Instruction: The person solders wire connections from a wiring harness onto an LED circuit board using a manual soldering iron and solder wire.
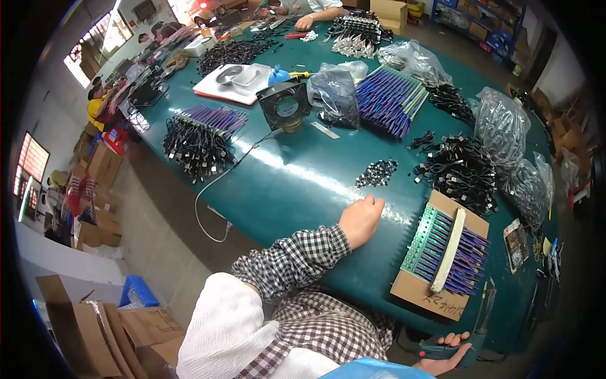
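My left hand is closed, fingers curled together, over the green table just below a small pile of black and silver connector parts. Whatever it may be pinching is too small or hidden to make out. At the lower right, my right hand grips a dark green soldering gun with a red button and a thin tip pointing up. Between the hands lies a cardboard sheet carrying a row of green circuit boards with purple-blue wires. A pale wooden strip lies across the wires.
Black cables are heaped behind the cardboard. Clear plastic bags stand along the right. A black fan stands mid-table, its cord hanging over the edge. Bundled cables lie left. Across the table is another person's hand.
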